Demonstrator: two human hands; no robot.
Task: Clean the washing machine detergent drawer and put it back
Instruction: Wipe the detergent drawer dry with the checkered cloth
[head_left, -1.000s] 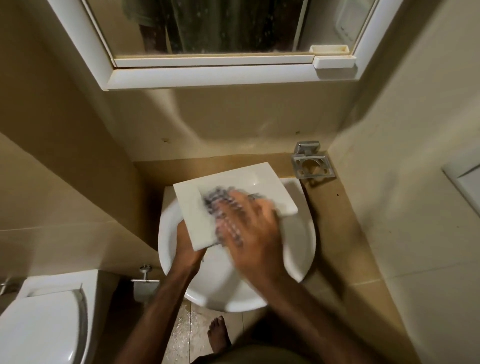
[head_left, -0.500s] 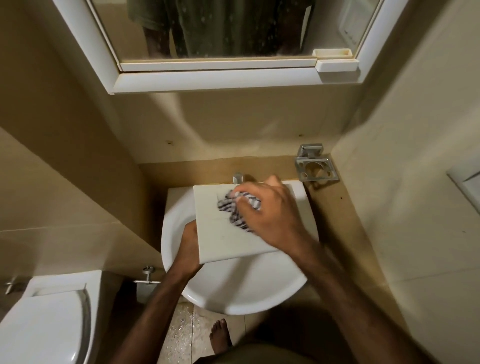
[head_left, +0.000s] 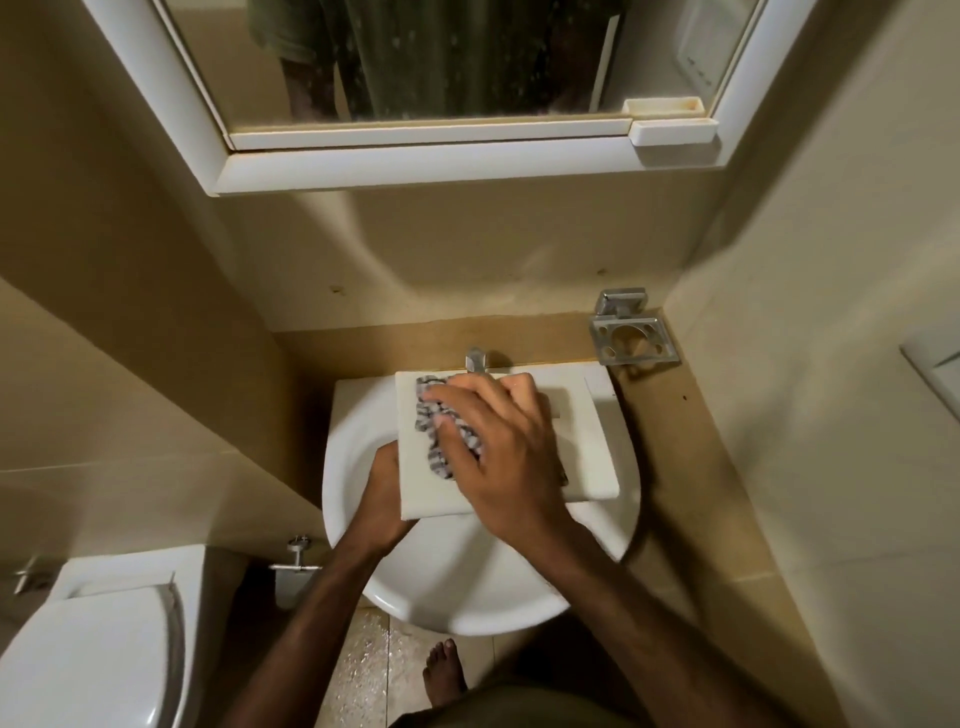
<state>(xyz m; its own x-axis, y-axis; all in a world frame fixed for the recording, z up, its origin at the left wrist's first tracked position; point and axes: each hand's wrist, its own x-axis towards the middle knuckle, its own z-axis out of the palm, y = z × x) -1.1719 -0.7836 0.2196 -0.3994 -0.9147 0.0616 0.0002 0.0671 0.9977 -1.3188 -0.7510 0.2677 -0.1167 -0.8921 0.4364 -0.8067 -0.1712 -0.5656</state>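
The white detergent drawer (head_left: 587, 447) lies flat side up across the round white sink (head_left: 447, 587). My left hand (head_left: 384, 493) grips the drawer's near left edge from below, fingers hidden under it. My right hand (head_left: 498, 447) lies on top of the drawer and clutches a crumpled grey-and-white checked cloth (head_left: 436, 441), pressing it against the drawer's left part. The drawer's compartments are not visible.
A metal tap (head_left: 475, 359) stands behind the drawer. A metal holder (head_left: 631, 338) sticks out of the wall at the right. A white-framed mirror (head_left: 415, 150) hangs above. A toilet (head_left: 88, 654) is at the lower left, a bare foot (head_left: 444, 675) on the wet floor.
The drawer has turned from slanted to nearly square over the sink. My right hand with the cloth has slid from the drawer's middle toward its left side. The left hand keeps its hold.
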